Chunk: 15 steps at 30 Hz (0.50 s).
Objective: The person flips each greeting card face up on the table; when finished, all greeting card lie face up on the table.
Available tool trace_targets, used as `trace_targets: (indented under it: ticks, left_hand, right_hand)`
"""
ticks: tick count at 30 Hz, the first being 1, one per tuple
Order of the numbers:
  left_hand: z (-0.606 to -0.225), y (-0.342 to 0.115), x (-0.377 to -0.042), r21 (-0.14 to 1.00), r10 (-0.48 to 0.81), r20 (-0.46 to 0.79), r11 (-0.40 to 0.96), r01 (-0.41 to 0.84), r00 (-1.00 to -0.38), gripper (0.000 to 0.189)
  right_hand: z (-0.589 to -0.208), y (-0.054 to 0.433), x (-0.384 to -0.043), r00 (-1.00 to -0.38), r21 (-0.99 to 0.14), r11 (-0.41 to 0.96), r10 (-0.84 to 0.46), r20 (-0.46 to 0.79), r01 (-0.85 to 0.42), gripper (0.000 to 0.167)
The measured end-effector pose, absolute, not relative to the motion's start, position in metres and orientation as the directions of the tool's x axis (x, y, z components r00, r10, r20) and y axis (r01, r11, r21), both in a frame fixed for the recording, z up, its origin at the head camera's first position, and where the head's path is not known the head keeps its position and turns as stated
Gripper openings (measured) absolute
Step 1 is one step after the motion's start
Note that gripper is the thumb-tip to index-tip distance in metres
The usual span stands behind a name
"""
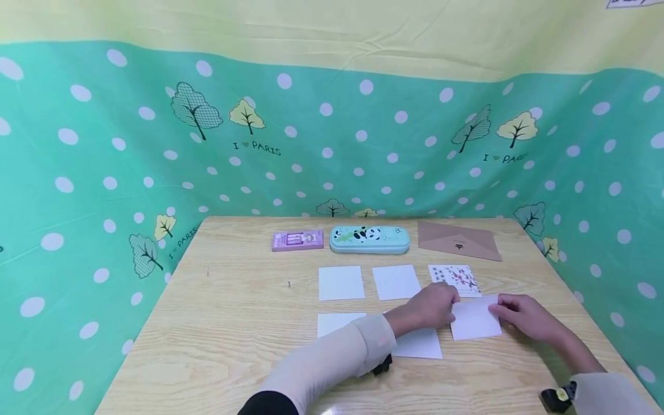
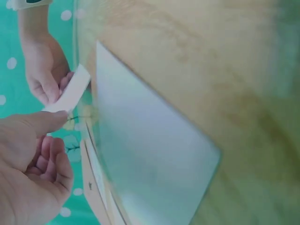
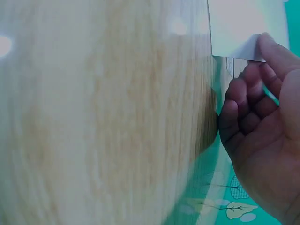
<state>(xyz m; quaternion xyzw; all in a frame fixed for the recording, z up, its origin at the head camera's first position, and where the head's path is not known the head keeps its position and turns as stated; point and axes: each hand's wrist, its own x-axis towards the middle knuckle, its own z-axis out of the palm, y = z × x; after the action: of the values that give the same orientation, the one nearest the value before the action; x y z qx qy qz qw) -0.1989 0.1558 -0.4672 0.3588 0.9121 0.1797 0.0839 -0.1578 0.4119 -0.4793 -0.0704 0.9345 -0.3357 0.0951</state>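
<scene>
A square white card (image 1: 476,319) is held between both hands at the right of the table. My left hand (image 1: 437,304) pinches its left edge with thumb and fingers; the left wrist view shows that hand (image 2: 35,159) at the card (image 2: 72,91). My right hand (image 1: 526,317) pinches the opposite edge, thumb on top, as the right wrist view also shows for the card (image 3: 248,28). Just behind lies a card with printed red blossoms and writing (image 1: 456,279), partly hidden by my left hand. Another white card (image 1: 420,344) lies under my left forearm.
More white cards (image 1: 341,283) (image 1: 396,282) lie in a row, with another (image 1: 337,323) partly covered by my left sleeve. Along the back are a purple box (image 1: 297,240), a teal panda pencil case (image 1: 369,240) and a brown envelope (image 1: 459,240). A green dotted curtain (image 1: 311,144) surrounds the table.
</scene>
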Motion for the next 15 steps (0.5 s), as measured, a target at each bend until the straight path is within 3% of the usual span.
trace_targets:
  ticks: [5, 11, 15]
  left_hand:
    - [-0.462, 0.151, -0.203, 0.363, 0.708, 0.059, 0.642, 0.676, -0.704, 0.007]
    - [-0.456, 0.146, -0.199, 0.368, 0.734, 0.008, 0.629, 0.685, -0.679, 0.012]
    - [-0.457, 0.146, -0.195, 0.363, 0.765, -0.037, 0.610, 0.705, -0.643, 0.016]
  right_hand:
    - [-0.477, 0.420, -0.154, -0.977, -0.722, 0.691, -0.178, -0.117, -0.039, 0.029]
    - [-0.476, 0.434, -0.153, -0.943, -0.881, 0.471, -0.311, -0.118, -0.045, 0.041]
    - [-0.478, 0.438, -0.152, -0.954, -0.824, 0.566, -0.241, -0.178, 0.011, 0.041]
